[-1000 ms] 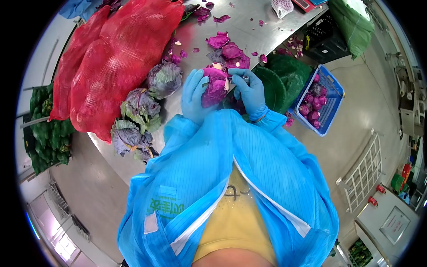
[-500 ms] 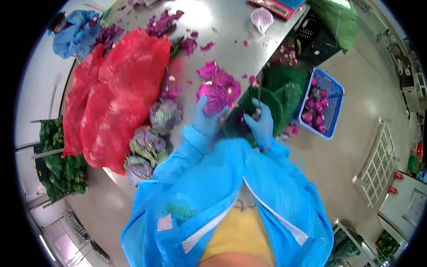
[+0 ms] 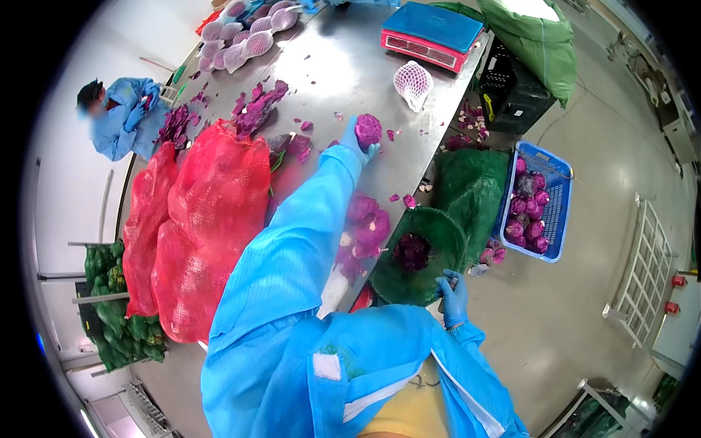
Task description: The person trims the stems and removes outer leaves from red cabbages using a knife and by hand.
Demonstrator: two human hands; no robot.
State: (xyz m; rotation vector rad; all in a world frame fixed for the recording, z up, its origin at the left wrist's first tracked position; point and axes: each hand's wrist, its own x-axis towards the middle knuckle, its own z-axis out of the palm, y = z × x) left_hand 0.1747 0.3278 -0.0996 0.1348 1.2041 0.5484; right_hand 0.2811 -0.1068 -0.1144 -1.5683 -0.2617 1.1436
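Note:
My left hand (image 3: 361, 142) is stretched far over the steel table, its fingers wrapped round a small peeled red cabbage (image 3: 368, 130). Lower right, beside the rim of a green bin (image 3: 454, 228), my right hand (image 3: 454, 299) is closed on a knife (image 3: 451, 281); most of it is hidden by the fingers. Inside the bin lies a dark purple mass of cabbage leaves (image 3: 412, 252). Loose purple leaves (image 3: 365, 226) are heaped on the table edge below my left forearm.
Red mesh sacks (image 3: 212, 233) fill the table's left side. A net-wrapped cabbage (image 3: 413, 84) and a scale (image 3: 431, 36) stand farther up. At right is a blue crate (image 3: 558, 204) of red cabbages. A co-worker in blue (image 3: 128, 117) is at far left.
My left hand has reached forward up the table with the cabbage, leaving leaves behind. My right hand has moved from over the bin to its near right side. The view has shifted.

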